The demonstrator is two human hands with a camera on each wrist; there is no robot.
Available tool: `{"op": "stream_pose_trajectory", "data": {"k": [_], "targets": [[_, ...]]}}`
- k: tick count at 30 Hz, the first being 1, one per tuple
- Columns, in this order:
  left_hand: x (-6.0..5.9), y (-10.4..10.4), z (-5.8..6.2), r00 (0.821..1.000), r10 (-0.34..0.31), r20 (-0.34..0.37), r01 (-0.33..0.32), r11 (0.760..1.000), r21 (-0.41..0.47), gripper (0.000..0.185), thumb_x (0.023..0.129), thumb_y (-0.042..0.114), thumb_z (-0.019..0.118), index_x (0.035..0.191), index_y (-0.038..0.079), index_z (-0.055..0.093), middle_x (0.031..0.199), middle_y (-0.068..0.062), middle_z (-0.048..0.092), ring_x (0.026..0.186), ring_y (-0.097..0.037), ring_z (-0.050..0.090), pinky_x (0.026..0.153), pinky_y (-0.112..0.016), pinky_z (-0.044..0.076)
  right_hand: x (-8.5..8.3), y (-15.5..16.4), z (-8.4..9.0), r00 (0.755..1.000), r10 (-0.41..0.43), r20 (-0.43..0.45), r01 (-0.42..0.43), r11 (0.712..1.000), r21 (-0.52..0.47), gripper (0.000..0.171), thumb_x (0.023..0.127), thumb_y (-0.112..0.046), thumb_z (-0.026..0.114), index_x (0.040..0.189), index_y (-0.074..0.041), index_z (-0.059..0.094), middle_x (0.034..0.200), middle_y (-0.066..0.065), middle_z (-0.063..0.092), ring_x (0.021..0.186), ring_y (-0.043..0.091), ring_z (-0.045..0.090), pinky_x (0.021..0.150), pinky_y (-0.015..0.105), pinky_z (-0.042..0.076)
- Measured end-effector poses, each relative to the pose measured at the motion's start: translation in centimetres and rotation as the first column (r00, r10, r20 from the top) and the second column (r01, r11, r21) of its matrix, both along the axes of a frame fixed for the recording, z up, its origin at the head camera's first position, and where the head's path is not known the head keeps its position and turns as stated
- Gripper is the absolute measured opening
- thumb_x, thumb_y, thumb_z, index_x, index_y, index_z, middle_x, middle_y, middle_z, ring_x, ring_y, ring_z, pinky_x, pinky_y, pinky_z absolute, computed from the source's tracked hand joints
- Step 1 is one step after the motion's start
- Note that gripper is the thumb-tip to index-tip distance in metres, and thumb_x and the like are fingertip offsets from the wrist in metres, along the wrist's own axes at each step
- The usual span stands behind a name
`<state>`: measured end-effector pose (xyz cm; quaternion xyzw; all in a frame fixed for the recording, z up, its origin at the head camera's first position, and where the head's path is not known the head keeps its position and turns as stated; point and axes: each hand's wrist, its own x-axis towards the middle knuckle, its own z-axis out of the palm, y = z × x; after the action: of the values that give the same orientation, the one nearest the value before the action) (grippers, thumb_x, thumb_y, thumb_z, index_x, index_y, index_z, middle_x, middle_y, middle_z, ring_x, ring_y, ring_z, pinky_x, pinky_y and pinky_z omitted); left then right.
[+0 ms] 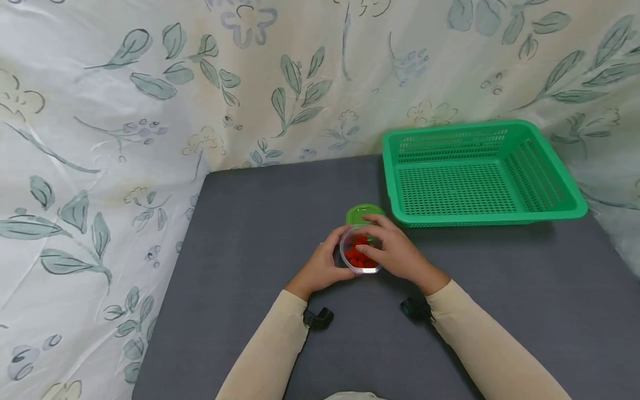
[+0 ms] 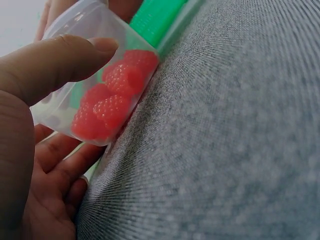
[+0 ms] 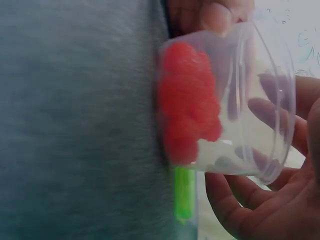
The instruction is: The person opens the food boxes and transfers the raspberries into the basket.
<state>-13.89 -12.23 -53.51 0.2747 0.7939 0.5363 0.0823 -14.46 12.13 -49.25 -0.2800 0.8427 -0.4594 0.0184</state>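
A clear plastic tub (image 1: pixel 364 270) stands on the grey table with several red raspberries (image 1: pixel 356 259) in its bottom. My left hand (image 1: pixel 324 269) holds the tub from the left, its thumb (image 2: pixel 75 57) against the near wall and its fingers round the far side. On the right, my right hand (image 1: pixel 402 253) reaches over the tub's rim, thumb above the opening. Its loosely bent fingers (image 3: pixel 232 200) are spread about the tub, with nothing seen in them. Just behind the tub lies a green lid (image 1: pixel 364 212), partly covered by the right hand.
A green perforated basket (image 1: pixel 492 218) sits at the back right of the grey table (image 1: pixel 250 233), close behind the right hand. Floral cloth (image 1: pixel 300 83) hangs behind the table and along its left side.
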Motion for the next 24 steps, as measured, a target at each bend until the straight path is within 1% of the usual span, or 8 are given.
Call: {"op": "stream_pose_trajectory", "data": {"k": [2,4,9,12,14,19,21,24], "targets": [[-0.03,0.07,-0.06,1.000,-0.001,-0.002,0.001,1.000,-0.003,0.101,0.084,0.007,0.093,0.168,0.020,0.037,0.152,-0.002,0.062,0.134,-0.017,0.058,0.114,-0.040,0.044,-0.15,-0.12,0.23,1.000,-0.010,-0.030,0.010,1.000,0.027,0.028,0.100,-0.013,0.083,0.127,-0.010,0.079,0.158,0.023,0.049,0.143,0.046,0.049,0.100,0.061,0.053],[-0.02,0.14,-0.10,1.000,-0.005,-0.002,0.005,1.000,0.000,0.100,0.084,0.007,0.092,0.167,0.019,0.037,0.152,-0.003,0.061,0.134,-0.017,0.058,0.114,-0.040,0.044,-0.20,-0.10,0.34,0.999,-0.018,-0.039,0.020,0.999,0.042,0.025,0.098,-0.011,0.084,0.122,-0.010,0.080,0.157,0.022,0.050,0.143,0.045,0.050,0.101,0.060,0.053],[0.25,0.12,-0.16,1.000,-0.019,0.003,0.019,1.000,0.005,0.099,0.086,0.009,0.090,0.168,0.018,0.036,0.152,-0.004,0.061,0.133,-0.018,0.058,0.114,-0.041,0.044,0.07,0.10,0.15,1.000,-0.010,0.020,0.008,0.997,0.079,0.015,0.098,-0.008,0.084,0.112,-0.011,0.080,0.156,0.022,0.051,0.139,0.045,0.054,0.097,0.057,0.056],[0.27,0.11,-0.08,1.000,-0.014,0.002,0.014,1.000,0.001,0.098,0.085,0.008,0.090,0.167,0.018,0.037,0.152,-0.003,0.060,0.132,-0.018,0.058,0.113,-0.041,0.045,0.04,0.11,0.01,0.999,-0.001,0.035,-0.003,0.993,0.114,0.013,0.097,-0.010,0.085,0.108,-0.013,0.080,0.154,0.023,0.052,0.135,0.045,0.057,0.096,0.056,0.056],[0.20,0.15,0.11,1.000,-0.005,-0.003,0.005,1.000,-0.007,0.097,0.085,0.010,0.090,0.167,0.019,0.038,0.152,-0.002,0.059,0.133,-0.018,0.057,0.113,-0.041,0.044,-0.13,0.11,0.05,0.999,0.003,0.042,-0.009,0.991,0.132,0.013,0.096,-0.011,0.086,0.108,-0.015,0.080,0.153,0.022,0.052,0.134,0.045,0.057,0.095,0.055,0.056],[0.06,0.15,0.25,1.000,0.013,-0.005,-0.013,1.000,-0.026,0.098,0.086,0.012,0.092,0.167,0.021,0.038,0.152,0.001,0.058,0.133,-0.015,0.055,0.113,-0.041,0.043,-0.26,0.02,0.35,0.997,0.028,0.075,-0.039,0.987,0.155,0.019,0.094,-0.009,0.087,0.111,-0.014,0.083,0.157,0.021,0.049,0.143,0.044,0.046,0.099,0.056,0.053],[0.09,0.13,0.12,1.000,0.009,-0.001,-0.009,1.000,-0.021,0.099,0.086,0.012,0.093,0.167,0.021,0.038,0.152,0.001,0.059,0.134,-0.015,0.056,0.113,-0.040,0.044,-0.11,-0.12,0.32,0.997,0.029,0.072,-0.041,0.984,0.173,0.021,0.094,-0.008,0.087,0.113,-0.013,0.084,0.157,0.022,0.048,0.145,0.045,0.042,0.102,0.057,0.052],[0.20,0.13,0.00,1.000,0.005,-0.003,-0.005,1.000,-0.016,0.100,0.085,0.013,0.095,0.167,0.022,0.038,0.152,0.000,0.060,0.134,-0.017,0.057,0.113,-0.041,0.045,0.17,-0.41,0.22,0.998,0.017,0.055,-0.028,0.978,0.207,0.021,0.094,-0.008,0.086,0.114,-0.013,0.084,0.157,0.022,0.048,0.145,0.045,0.042,0.104,0.057,0.050]]}}
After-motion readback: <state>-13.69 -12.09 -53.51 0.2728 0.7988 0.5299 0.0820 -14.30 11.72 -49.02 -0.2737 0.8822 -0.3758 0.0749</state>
